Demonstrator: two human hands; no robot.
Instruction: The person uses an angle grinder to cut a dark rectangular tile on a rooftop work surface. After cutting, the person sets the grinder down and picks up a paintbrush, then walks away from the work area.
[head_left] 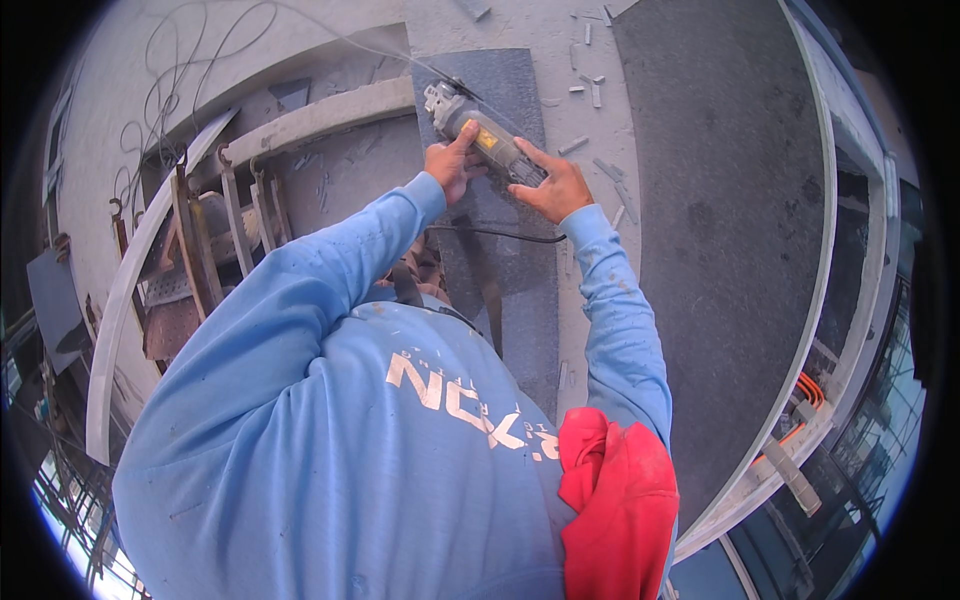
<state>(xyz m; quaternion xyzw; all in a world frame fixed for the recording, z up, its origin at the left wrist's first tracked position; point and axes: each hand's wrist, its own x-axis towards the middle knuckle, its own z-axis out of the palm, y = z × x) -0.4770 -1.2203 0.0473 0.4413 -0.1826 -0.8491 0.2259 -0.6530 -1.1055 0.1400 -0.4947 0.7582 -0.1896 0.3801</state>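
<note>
Here, both left hand (452, 165) and right hand (555, 187) gripping angle grinder (480, 135) over stone slab (510, 90)

A pale grey, dusty floor (600, 130) carries everything here. A dark grey stone slab (510, 270) lies flat on it in the middle of the frame, running from the upper centre down toward the lower centre. To its right a much larger dark slab (730, 220) covers the right part of the frame, its outer edge bordered by a pale curved rim. Between and above the two slabs, small grey stone offcuts (590, 90) lie scattered on the bare floor. In the upper left, thin loops of cable (180, 90) trail across the floor. A black cord (500, 235) crosses the middle slab.
</note>
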